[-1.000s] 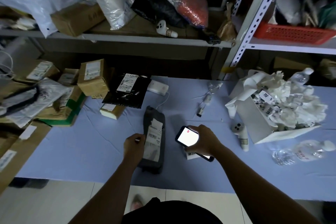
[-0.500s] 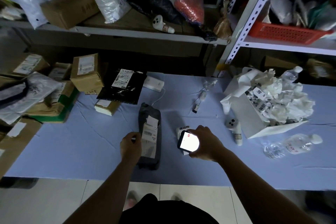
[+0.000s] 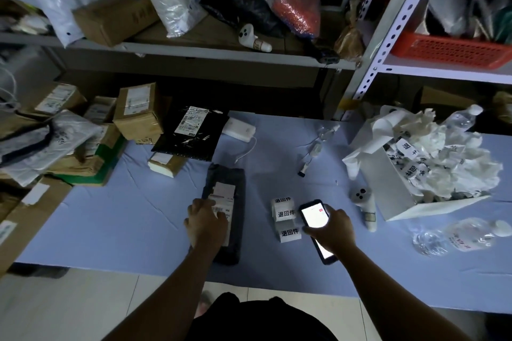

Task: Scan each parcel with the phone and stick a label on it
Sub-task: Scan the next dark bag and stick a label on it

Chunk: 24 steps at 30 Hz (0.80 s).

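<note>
The strip of white labels (image 3: 285,216) just left of the phone (image 3: 314,214) reads 退回件 three times in black, once per label. Right of the phone and farther back, crumpled slips (image 3: 410,170) in the white box (image 3: 393,188) show the same print in part (回件 is plain on one). The shipping label (image 3: 224,202) on the dark parcel (image 3: 232,180) left of the phone bears a barcode and print too small to read. The characters on the bottle (image 3: 465,239) to the phone's right are blurred.
</note>
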### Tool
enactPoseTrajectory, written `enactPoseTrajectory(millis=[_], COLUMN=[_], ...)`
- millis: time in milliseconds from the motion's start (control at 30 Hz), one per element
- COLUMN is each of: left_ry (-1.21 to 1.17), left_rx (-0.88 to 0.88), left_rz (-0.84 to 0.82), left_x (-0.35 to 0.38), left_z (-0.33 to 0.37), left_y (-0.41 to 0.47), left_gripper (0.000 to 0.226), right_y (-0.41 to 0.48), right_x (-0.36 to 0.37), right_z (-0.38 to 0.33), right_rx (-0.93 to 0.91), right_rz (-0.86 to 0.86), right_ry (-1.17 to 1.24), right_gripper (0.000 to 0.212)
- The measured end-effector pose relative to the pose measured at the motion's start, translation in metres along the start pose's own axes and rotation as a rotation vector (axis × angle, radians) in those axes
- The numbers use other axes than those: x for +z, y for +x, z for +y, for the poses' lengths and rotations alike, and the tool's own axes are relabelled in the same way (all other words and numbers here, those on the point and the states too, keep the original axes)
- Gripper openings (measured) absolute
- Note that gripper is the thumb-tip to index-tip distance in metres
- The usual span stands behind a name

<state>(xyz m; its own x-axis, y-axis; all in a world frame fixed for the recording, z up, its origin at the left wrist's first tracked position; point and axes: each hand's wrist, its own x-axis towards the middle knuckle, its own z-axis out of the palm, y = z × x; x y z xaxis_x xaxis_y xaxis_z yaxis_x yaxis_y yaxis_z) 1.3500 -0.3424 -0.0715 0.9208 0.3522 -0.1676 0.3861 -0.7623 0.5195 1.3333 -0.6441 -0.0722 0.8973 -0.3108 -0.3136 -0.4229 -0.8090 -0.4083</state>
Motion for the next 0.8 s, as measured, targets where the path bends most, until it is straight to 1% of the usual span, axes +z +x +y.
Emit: enactPoseTrajectory(millis=[67, 133, 167, 233, 300, 433, 500, 533, 567, 600, 633, 667, 733, 800], left_ry=[-0.035, -0.139, -0.184, -0.222, -0.284, -0.380, -0.409, -0.424, -0.451, -0.489, -0.526, -0.553, -0.580, -0.585], left_rx=[0.029, 0.085, 0.106, 0.120, 0.065, -0.064, -0.134, -0.169, -0.198, -0.219, -0.232, -0.236, -0.219, -0.174], left_rz=[-0.054, -0.128, -0.183, -0.296, -0.355, -0.420, -0.444, -0.440, -0.432, -0.425, -0.418, -0.415, -0.412, -0.394], left_x=[0.007, 0.016, 0.021, 0.034, 0.046, 0.075, 0.085, 0.091, 0.095, 0.098, 0.100, 0.101, 0.100, 0.097], left_z=[0.008, 0.017, 0.022, 0.037, 0.052, 0.076, 0.080, 0.082, 0.083, 0.086, 0.087, 0.089, 0.092, 0.093], left_y=[-0.003, -0.005, -0.006, -0.010, -0.016, -0.026, -0.031, -0.034, -0.037, -0.039, -0.041, -0.042, -0.042, -0.039], left_gripper=[0.032, 0.024, 0.019, 0.018, 0.017, 0.007, 0.006, 0.011, 0.015, 0.017, 0.017, 0.016, 0.012, 0.011], right_y=[0.005, 0.008, 0.010, 0.014, 0.016, 0.014, 0.011, 0.010, 0.009, 0.008, 0.006, 0.004, 0.001, 0.002], right_x=[0.007, 0.014, 0.017, 0.023, 0.027, 0.028, 0.028, 0.028, 0.029, 0.030, 0.032, 0.034, 0.038, 0.041], right_z=[0.012, 0.020, 0.024, 0.032, 0.037, 0.045, 0.043, 0.041, 0.039, 0.035, 0.030, 0.025, 0.017, 0.014], right_rx=[0.056, 0.084, 0.095, 0.101, 0.088, 0.065, -0.010, -0.078, -0.154, -0.221, -0.265, -0.276, -0.248, -0.203], right_rz=[0.002, 0.003, 0.002, -0.007, -0.025, -0.038, 0.025, 0.071, 0.097, 0.085, 0.032, -0.045, -0.170, -0.196], right_ry=[-0.015, -0.026, -0.033, -0.044, -0.060, -0.161, -0.227, -0.221, -0.181, -0.096, 0.009, 0.105, 0.210, 0.268], right_gripper=[0.084, 0.083, 0.082, 0.082, 0.083, 0.084, 0.082, 0.075, 0.065, 0.054, 0.046, 0.043, 0.045, 0.046])
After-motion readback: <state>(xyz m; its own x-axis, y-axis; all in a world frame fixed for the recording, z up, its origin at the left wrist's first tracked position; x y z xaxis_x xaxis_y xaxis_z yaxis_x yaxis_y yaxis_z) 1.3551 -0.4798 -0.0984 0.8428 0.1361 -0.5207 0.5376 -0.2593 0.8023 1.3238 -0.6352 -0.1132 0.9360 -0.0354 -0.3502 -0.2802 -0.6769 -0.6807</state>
